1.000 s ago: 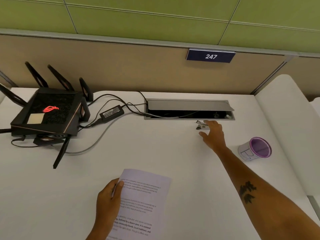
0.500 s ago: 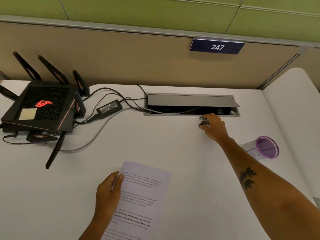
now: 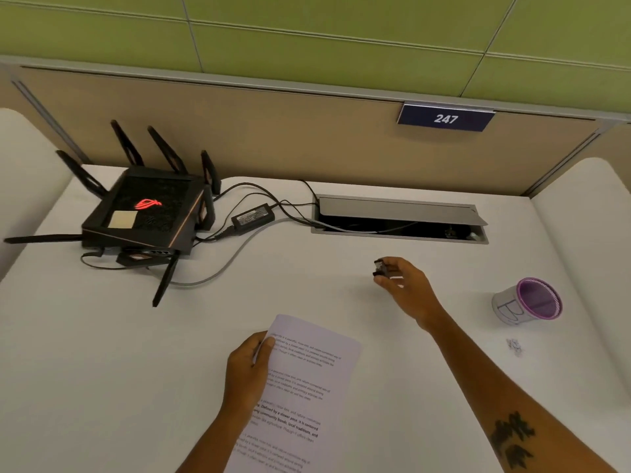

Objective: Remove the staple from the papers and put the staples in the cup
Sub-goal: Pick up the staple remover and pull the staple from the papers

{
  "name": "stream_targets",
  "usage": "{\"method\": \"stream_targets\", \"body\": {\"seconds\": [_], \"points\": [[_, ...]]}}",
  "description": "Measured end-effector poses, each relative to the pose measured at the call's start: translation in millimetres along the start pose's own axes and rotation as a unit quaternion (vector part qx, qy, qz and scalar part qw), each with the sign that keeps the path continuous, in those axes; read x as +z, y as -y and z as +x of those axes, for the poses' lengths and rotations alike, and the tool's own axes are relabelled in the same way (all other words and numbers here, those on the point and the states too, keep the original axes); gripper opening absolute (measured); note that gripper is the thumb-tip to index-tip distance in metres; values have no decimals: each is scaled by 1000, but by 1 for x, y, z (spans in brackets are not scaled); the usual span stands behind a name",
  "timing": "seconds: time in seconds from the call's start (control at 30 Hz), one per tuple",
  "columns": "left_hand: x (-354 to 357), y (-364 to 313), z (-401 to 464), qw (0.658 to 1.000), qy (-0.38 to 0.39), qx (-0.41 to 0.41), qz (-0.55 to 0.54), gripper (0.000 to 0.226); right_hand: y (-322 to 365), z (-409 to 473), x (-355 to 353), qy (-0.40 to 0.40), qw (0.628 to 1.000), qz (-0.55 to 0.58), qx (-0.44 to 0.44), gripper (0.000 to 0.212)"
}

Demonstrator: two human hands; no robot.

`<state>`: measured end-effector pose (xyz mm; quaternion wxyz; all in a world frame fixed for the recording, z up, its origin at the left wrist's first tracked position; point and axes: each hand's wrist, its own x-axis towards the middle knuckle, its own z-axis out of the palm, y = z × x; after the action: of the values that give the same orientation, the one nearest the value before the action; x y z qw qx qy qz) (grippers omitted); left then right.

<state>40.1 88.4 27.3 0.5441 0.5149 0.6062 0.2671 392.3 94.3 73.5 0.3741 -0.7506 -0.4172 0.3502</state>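
Note:
A printed stack of papers point(image 3: 300, 387) lies on the white desk near me. My left hand point(image 3: 247, 370) grips the papers at their upper left corner, thumb on top. My right hand point(image 3: 404, 285) is lifted above the desk and pinches a small black staple remover point(image 3: 381, 268) between fingers and thumb. A white cup with a purple rim point(image 3: 526, 302) lies tilted on the desk to the right. A small heap of loose staples point(image 3: 515, 346) sits just in front of the cup. The staple in the papers is too small to see.
A black router point(image 3: 143, 216) with antennas stands at the back left, with a power brick point(image 3: 252, 216) and cables running into an open cable tray point(image 3: 399, 218) in the desk. A beige partition closes off the back.
My right hand picked the staple remover up from beside the cable tray and has drawn it back toward me and the papers. My left hand kept its hold on the papers.

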Motion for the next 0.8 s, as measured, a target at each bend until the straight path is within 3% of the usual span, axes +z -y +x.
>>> {"method": "stream_targets", "body": {"seconds": [0.13, 0.3, 0.57, 0.8], "points": [[-6, -2, -14, 1000, 7, 18, -9, 19, 29, -40, 26, 64, 998, 18, -25, 30], [-17, -5, -29, 999, 10, 48, -11, 21, 61, -74, 58, 158, 983, -37, -92, 32], [-32, -7, -53, 994, 23, 104, 16, 14, 96, -99, 91, 253, 930, -179, -197, 41], [-33, -2, -65, 990, 41, 134, 27, 15, 112, -115, 98, 288, 875, -298, -251, 42]]}}
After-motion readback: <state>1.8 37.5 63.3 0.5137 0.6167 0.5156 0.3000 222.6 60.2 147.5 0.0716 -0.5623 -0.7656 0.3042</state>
